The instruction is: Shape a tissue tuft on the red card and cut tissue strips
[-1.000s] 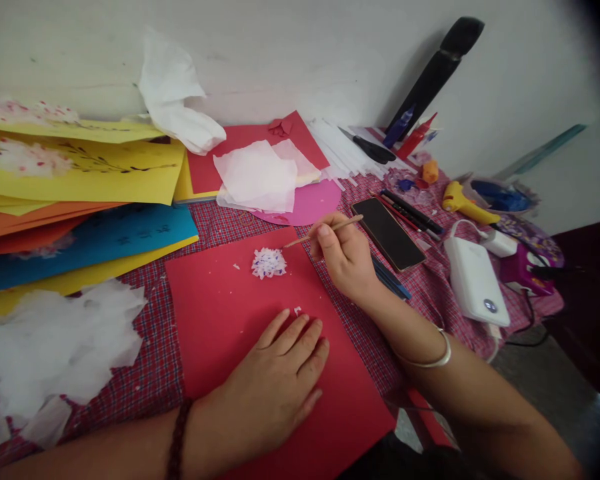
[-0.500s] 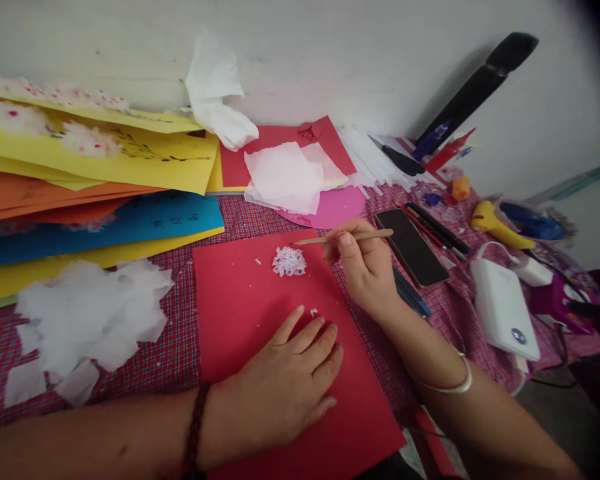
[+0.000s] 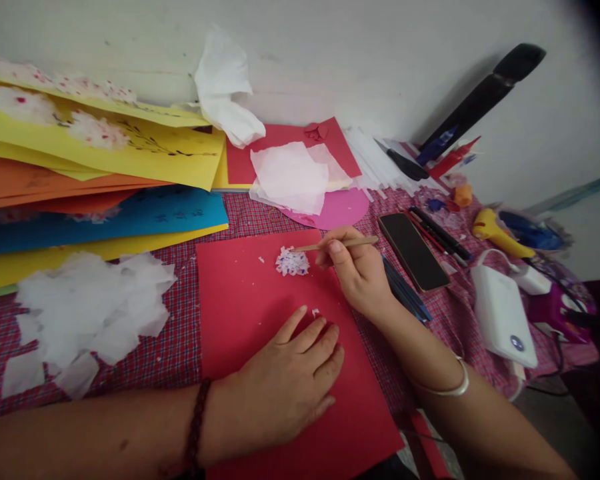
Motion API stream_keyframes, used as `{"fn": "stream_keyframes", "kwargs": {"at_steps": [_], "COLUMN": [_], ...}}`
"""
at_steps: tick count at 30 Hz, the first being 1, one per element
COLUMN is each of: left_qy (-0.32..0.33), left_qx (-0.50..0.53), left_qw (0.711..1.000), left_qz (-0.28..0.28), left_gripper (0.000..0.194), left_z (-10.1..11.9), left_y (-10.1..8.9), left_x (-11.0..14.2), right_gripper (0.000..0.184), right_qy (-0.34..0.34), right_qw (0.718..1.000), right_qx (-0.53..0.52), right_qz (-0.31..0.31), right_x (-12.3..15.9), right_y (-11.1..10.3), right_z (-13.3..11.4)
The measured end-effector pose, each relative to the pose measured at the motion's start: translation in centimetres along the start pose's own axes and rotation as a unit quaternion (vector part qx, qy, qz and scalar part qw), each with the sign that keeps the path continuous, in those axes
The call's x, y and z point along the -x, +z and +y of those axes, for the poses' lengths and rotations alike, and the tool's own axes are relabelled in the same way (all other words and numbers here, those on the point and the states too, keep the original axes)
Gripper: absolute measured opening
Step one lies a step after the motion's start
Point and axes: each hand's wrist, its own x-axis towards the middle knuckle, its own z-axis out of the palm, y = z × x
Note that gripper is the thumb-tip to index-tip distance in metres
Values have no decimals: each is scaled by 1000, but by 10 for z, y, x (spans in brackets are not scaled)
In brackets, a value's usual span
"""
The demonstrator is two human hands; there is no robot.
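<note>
A sheet of red paper lies on the checked cloth in front of me. Near its top sits a small clump of white paper bits with purple-blue flecks. My left hand rests flat on the sheet, fingers spread, holding nothing. Pinched in my right hand is a thin wooden stick, which looks like a fine brush; its tip reaches the upper edge of the clump. Whether the tip touches the clump I cannot tell. A tiny white scrap lies just beyond my left fingertips.
Left are a pile of white tissue squares and stacked coloured sheets with paper flowers. Behind lie more tissue and a pink paper piece. Right are a phone, pens, a yellow glue gun and a white power bank.
The camera view has shifted, so the scene sits further right. My right hand has brought the stick's tip from beside the clump onto its upper edge. The left hand stays flat.
</note>
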Motion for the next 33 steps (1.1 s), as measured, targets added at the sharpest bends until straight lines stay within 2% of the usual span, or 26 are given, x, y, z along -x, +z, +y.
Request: {"fn": "stream_keyframes", "kwargs": {"at_steps": [5, 11, 17, 22, 28, 33], "left_qy": [2, 2, 2, 6, 5, 8], "left_qx": [0, -1, 1, 2, -1, 0], "left_qw": [1000, 1000, 1000, 1000, 1000, 1000], "left_qz": [1, 8, 4, 5, 4, 3], "left_gripper": [47, 47, 48, 47, 48, 48], "left_z": [0, 1, 1, 1, 0, 0], "left_y": [-1, 1, 3, 3, 3, 4], "left_x": [0, -1, 0, -1, 0, 0], "right_gripper": [30, 25, 22, 25, 27, 25], "right_qy": [10, 5, 8, 5, 5, 17], "right_qw": [1000, 999, 999, 1000, 1000, 999], "right_qx": [9, -21, -30, -23, -11, -39], "right_qz": [12, 30, -23, 14, -16, 17], "right_x": [0, 2, 2, 2, 0, 1], "right_y": [-1, 1, 4, 2, 2, 2], "right_z": [-1, -1, 1, -3, -3, -1]}}
